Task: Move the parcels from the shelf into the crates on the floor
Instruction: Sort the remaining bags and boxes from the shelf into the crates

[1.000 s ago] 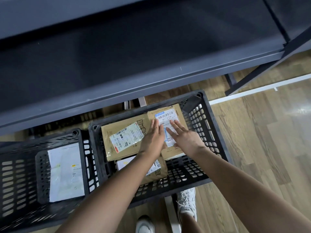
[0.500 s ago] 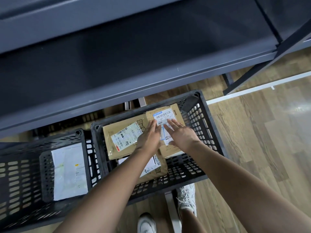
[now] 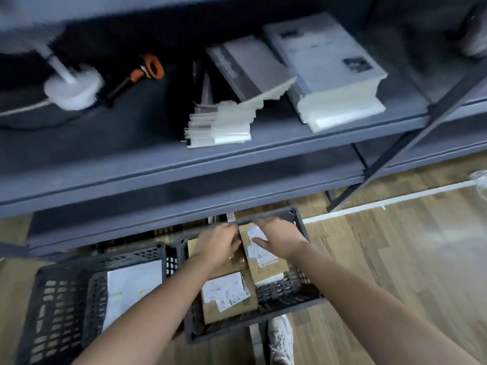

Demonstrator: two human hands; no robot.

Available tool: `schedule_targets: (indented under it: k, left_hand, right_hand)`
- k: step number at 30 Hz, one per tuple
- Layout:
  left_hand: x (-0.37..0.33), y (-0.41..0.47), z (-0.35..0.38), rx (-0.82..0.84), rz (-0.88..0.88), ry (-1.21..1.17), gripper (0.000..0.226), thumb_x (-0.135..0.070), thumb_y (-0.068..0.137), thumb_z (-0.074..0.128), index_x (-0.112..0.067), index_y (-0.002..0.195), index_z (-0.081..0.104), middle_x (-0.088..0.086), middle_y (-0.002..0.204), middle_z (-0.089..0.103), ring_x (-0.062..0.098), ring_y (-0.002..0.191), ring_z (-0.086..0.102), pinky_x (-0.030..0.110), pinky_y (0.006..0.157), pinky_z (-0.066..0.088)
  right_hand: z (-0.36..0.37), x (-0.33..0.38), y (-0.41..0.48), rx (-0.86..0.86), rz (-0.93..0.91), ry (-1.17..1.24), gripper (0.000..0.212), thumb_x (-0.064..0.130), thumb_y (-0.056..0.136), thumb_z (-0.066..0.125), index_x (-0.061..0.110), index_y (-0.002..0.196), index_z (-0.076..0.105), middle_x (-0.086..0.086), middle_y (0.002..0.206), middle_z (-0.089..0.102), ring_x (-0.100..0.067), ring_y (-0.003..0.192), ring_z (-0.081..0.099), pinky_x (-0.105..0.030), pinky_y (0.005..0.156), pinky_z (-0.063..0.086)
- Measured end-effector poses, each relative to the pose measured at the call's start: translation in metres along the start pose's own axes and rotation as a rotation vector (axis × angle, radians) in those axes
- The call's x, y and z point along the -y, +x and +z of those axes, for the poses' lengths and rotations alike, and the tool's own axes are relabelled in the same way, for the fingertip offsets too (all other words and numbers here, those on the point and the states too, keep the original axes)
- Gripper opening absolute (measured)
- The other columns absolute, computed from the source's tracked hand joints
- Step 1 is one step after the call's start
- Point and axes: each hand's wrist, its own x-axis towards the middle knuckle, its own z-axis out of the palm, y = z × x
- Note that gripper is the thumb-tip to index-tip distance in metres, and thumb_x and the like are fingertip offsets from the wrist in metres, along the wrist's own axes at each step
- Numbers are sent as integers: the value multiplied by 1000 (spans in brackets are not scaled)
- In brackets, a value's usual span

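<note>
The person is bending over two dark slatted crates that are standing side by side on the wooden floor (image 3: 408,272), at the foot of a grey shelf (image 3: 237,156). Both hands are reaching into the far half of the right crate (image 3: 300,293).

The left hand (image 3: 218,243) is lying over a flat brown parcel (image 3: 193,246) and its fingers are bending down at the seam beside the next parcel. The right hand (image 3: 280,238) is resting on a labelled brown parcel (image 3: 266,264), and its thumb is stretching across the white label. Motion blur is smearing both hands, so it cannot be told whether they are gripping the parcels or only pressing on them.

A third brown parcel (image 3: 228,299) with a white label is lying nearer the person in the same crate, just beside the other two. The left crate (image 3: 60,299) is holding a white parcel (image 3: 131,288), which is leaning against an inner wall.

Up on the shelf, more parcels are waiting:
- a thick stack of white mailers (image 3: 332,72)
- a grey mailer (image 3: 245,67), tilting beside the stack
- a fan of small white packets (image 3: 218,125) near the front edge

An orange-handled tool (image 3: 147,71) and a white brush (image 3: 72,89) are lying to the left of them. A white shoe (image 3: 282,338) is showing below the right crate.
</note>
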Motion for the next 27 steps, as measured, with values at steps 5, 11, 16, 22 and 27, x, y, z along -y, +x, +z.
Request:
schedule_targets:
  k: [5, 11, 16, 22, 27]
  left_hand:
    - [-7, -58, -136, -151, 34, -26, 40, -38, 96, 46, -22, 133, 47, 0, 133, 54, 21, 121, 52, 33, 93, 46]
    - [-5, -139, -271, -342, 96, 23, 31, -39, 95, 47, -22, 118, 59, 0, 120, 62, 22, 111, 58, 33, 86, 48]
    - [2, -207, -358, -511, 94, 31, 31, -37, 94, 48, -21, 117, 62, -1, 117, 65, 20, 110, 58, 35, 88, 49]
    - [25, -255, -416, -638, 16, -71, 30, -33, 94, 48, -14, 112, 63, 4, 113, 66, 23, 103, 60, 35, 85, 50]
    - [41, -265, -431, -658, -81, -100, 34, -29, 94, 45, -18, 123, 58, -2, 122, 63, 20, 108, 59, 34, 88, 49]
  right_hand:
    - [-109, 39, -61, -82, 17, 29, 49, 39, 94, 48, 16, 137, 43, -10, 134, 54, -27, 121, 51, -36, 97, 42]
    - [-230, 102, -129, -232, 0, 41, 45, 40, 95, 50, 14, 132, 51, -7, 126, 62, -23, 116, 56, -31, 95, 42]
    - [-303, 150, -174, -438, -18, 98, 37, 36, 94, 51, 13, 122, 60, -5, 119, 66, -21, 110, 60, -31, 94, 44]
    - [-350, 195, -190, -590, -65, 89, 38, 36, 93, 53, 14, 124, 59, -5, 117, 67, -21, 111, 60, -29, 95, 43]
    - [-362, 216, -176, -599, -103, 117, 39, 34, 94, 51, 15, 128, 55, -4, 119, 66, -20, 111, 59, -31, 96, 45]
